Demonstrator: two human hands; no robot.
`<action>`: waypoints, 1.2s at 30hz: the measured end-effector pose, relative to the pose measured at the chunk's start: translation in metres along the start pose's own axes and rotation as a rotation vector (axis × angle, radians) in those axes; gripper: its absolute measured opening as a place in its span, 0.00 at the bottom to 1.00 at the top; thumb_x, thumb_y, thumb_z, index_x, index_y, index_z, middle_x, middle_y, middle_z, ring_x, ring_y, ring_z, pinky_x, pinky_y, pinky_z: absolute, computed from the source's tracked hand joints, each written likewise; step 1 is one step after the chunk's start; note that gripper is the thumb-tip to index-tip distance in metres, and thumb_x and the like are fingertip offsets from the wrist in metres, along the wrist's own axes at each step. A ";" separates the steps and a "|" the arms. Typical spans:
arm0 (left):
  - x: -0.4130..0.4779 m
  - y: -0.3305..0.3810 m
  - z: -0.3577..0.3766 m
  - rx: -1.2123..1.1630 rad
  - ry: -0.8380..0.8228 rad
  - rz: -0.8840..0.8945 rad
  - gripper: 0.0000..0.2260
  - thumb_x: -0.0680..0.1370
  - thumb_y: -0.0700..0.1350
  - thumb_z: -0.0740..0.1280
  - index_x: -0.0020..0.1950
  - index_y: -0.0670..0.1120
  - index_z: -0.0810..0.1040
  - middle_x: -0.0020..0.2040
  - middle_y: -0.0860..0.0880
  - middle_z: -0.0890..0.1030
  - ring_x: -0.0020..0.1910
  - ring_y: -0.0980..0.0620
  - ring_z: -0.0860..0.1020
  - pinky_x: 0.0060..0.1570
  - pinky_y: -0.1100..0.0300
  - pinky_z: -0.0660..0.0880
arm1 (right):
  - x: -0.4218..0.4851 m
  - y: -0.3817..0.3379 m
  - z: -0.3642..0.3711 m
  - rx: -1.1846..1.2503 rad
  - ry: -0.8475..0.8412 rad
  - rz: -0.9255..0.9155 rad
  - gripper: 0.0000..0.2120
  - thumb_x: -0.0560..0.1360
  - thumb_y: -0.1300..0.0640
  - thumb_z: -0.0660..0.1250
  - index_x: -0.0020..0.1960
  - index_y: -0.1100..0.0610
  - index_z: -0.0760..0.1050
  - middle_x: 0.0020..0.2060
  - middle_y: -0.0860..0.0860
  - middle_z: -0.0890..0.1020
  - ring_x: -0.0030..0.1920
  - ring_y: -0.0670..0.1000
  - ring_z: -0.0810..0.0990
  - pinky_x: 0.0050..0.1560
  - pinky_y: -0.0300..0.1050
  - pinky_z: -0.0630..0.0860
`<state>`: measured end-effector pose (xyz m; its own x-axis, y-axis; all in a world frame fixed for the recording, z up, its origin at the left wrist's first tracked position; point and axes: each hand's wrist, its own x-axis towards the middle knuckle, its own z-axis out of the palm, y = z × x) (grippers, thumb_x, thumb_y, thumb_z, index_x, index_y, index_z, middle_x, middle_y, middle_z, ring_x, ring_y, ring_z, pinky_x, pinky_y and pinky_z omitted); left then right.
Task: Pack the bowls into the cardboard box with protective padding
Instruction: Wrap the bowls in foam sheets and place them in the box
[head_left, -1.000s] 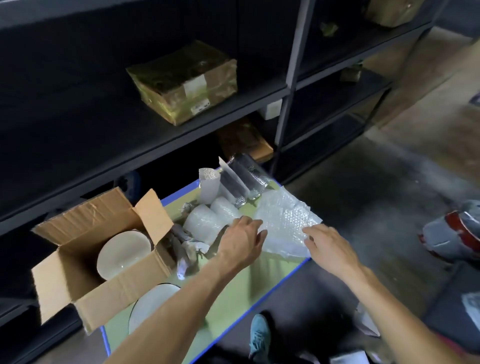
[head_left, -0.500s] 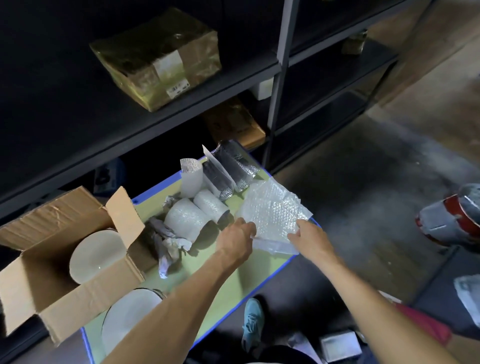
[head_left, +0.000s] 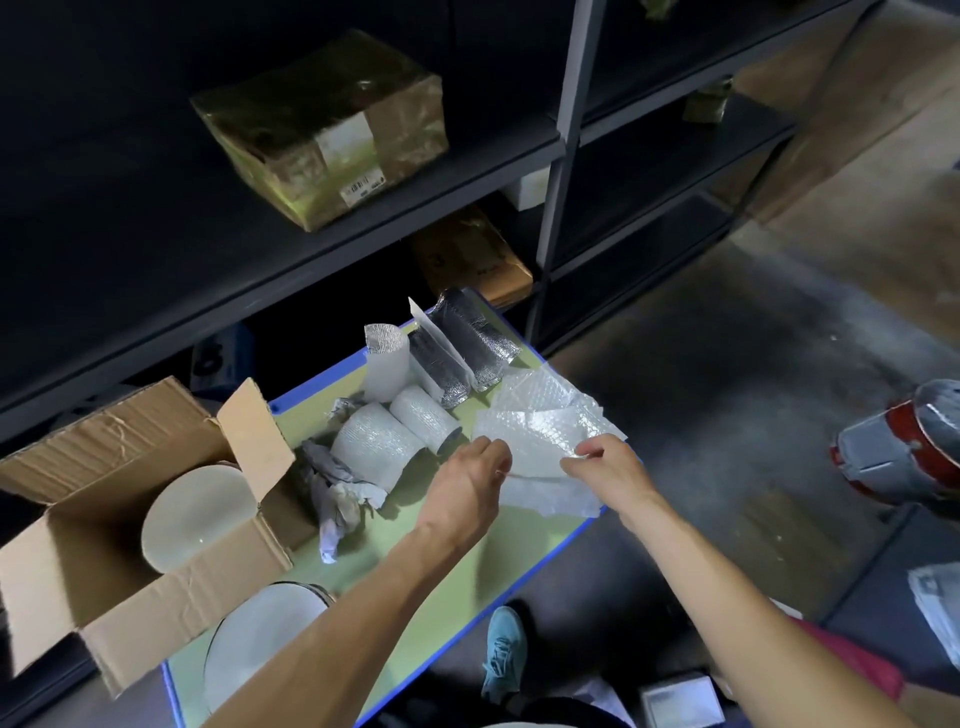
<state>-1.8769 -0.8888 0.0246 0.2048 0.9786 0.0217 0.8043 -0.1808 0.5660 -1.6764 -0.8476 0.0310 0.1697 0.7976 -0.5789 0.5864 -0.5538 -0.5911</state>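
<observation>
An open cardboard box stands at the left end of the green table, with one pale bowl inside it. A second pale bowl sits on the table just in front of the box, partly hidden by my left forearm. At the table's right end lie sheets of bubble wrap. My left hand pinches the left edge of the top sheet and my right hand pinches its right edge, lifting it a little off the pile.
Rolls of bubble wrap and silver foil padding lie at the back of the table, with crumpled grey paper beside the box. Dark shelving with a taped parcel stands behind. A red and grey machine sits on the floor at right.
Both hands have closed onto the edges of the top bubble wrap sheet and raised it slightly. The camera has tilted down and to the right.
</observation>
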 end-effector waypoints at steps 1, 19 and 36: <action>-0.001 0.001 -0.002 0.000 0.025 0.015 0.06 0.74 0.34 0.66 0.46 0.44 0.74 0.42 0.48 0.76 0.40 0.45 0.74 0.37 0.50 0.73 | 0.000 -0.001 0.000 0.018 -0.007 0.001 0.16 0.72 0.54 0.73 0.59 0.54 0.76 0.54 0.50 0.78 0.55 0.52 0.77 0.53 0.46 0.75; -0.048 -0.010 -0.042 0.089 0.193 0.043 0.10 0.74 0.33 0.67 0.48 0.47 0.75 0.47 0.51 0.75 0.49 0.48 0.73 0.39 0.54 0.73 | -0.025 -0.039 -0.001 0.479 -0.213 -0.078 0.04 0.73 0.68 0.69 0.44 0.60 0.76 0.42 0.57 0.80 0.44 0.53 0.79 0.48 0.54 0.83; -0.191 -0.075 -0.113 0.212 0.477 -0.442 0.04 0.78 0.41 0.68 0.45 0.48 0.77 0.41 0.53 0.75 0.39 0.49 0.74 0.34 0.53 0.71 | -0.087 -0.118 0.073 0.000 -0.463 -0.572 0.18 0.75 0.60 0.69 0.36 0.54 0.60 0.33 0.50 0.62 0.35 0.50 0.61 0.38 0.47 0.56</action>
<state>-2.0393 -1.0511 0.0707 -0.3966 0.8927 0.2139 0.8578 0.2775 0.4325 -1.8182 -0.8692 0.1099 -0.5145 0.7792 -0.3579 0.4833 -0.0813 -0.8717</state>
